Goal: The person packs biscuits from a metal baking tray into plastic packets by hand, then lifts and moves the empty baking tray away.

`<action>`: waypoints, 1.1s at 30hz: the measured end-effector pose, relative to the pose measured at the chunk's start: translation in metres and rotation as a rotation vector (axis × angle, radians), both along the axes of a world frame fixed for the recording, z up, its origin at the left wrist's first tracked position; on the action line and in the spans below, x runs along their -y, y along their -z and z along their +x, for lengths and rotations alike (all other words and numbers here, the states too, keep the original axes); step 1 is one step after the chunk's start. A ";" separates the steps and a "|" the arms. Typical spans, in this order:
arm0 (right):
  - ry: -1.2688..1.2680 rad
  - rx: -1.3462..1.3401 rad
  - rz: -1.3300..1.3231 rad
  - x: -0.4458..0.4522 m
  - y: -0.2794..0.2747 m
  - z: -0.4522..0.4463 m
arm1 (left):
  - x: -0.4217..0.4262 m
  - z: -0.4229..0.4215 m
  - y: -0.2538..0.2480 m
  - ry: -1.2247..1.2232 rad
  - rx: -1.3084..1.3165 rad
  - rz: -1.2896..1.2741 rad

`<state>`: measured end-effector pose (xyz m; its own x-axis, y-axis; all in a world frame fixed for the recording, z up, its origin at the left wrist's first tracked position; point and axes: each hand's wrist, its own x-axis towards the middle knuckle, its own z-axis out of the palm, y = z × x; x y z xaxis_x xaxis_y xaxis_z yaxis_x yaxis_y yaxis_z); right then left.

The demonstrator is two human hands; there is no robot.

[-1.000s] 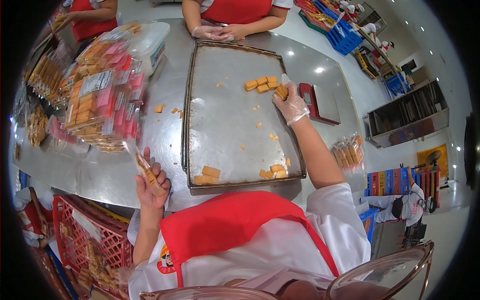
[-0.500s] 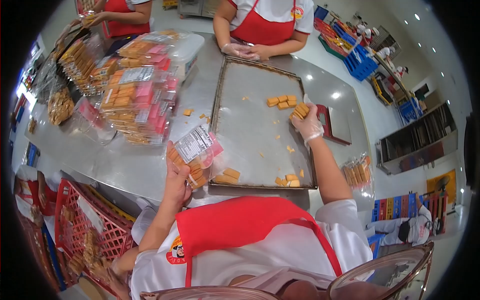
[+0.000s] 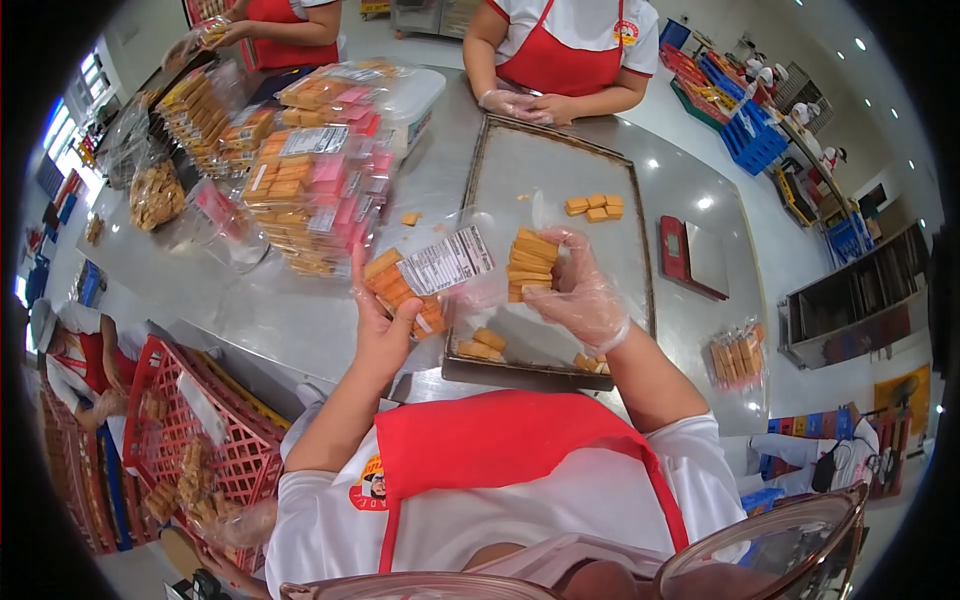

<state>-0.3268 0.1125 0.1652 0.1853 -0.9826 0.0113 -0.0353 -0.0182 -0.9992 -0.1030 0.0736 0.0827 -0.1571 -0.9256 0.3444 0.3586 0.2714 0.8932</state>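
My left hand (image 3: 383, 320) is bare and closed around a clear labelled bag of biscuits (image 3: 400, 290), tilted with its mouth toward the right. In a clear plastic glove, my right hand (image 3: 578, 292) grips a stack of golden rectangular biscuits (image 3: 531, 264) above the tray, close to the bag's open end. Under both lies a metal baking tray (image 3: 645, 230) with a dark rim. Several loose biscuits (image 3: 595, 207) sit at the tray's far right, others (image 3: 484, 344) at its near left corner, and a few at the near right edge, partly behind my right wrist.
Filled biscuit bags (image 3: 300, 200) are piled at the left. A red scale (image 3: 692, 258) and another biscuit bag (image 3: 738, 357) lie at the right. A co-worker (image 3: 570, 60) stands across the steel table (image 3: 220, 310). A red crate (image 3: 210, 430) stands lower left.
My right hand has come left from the tray's right side, bringing the biscuit stack near the bag. The bag in my left hand has turned, its label end now pointing right.
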 end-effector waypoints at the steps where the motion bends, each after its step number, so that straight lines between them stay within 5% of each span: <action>1: -0.018 0.017 0.091 -0.001 -0.007 0.000 | 0.002 0.003 0.002 0.069 -0.033 0.020; 3: -0.052 0.053 0.276 -0.003 -0.019 -0.002 | 0.005 0.009 0.006 0.210 -0.098 0.064; 9: -0.092 0.085 0.240 -0.007 -0.015 -0.001 | -0.001 0.005 -0.001 0.455 -0.394 0.260; 12: -0.116 0.096 -0.061 -0.005 0.009 0.004 | 0.001 0.001 0.000 0.236 -0.311 0.229; 15: -0.278 -0.172 0.123 -0.007 0.001 -0.001 | 0.002 0.004 0.013 0.202 -0.224 0.117; 18: -0.285 -0.120 0.076 -0.001 0.000 -0.005 | 0.001 0.010 0.027 0.322 0.022 0.084; 24: -0.326 -0.760 -0.233 -0.004 -0.026 -0.003 | 0.008 0.009 0.026 0.274 0.048 0.152; 28: -0.345 -0.797 -0.317 -0.001 -0.043 0.004 | 0.006 0.006 0.015 0.369 -0.208 0.126; 31: -0.367 -0.767 -0.366 0.007 -0.040 0.003 | 0.003 0.003 0.001 0.221 0.121 0.175; 33: -0.421 -0.798 -0.332 0.007 -0.048 0.006 | 0.006 -0.005 -0.003 0.110 0.153 -0.008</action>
<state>-0.3205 0.1057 0.2137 0.5957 -0.8032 -0.0054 -0.6289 -0.4623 -0.6251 -0.1081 0.0673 0.0856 -0.3085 -0.8972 0.3160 0.2471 0.2452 0.9374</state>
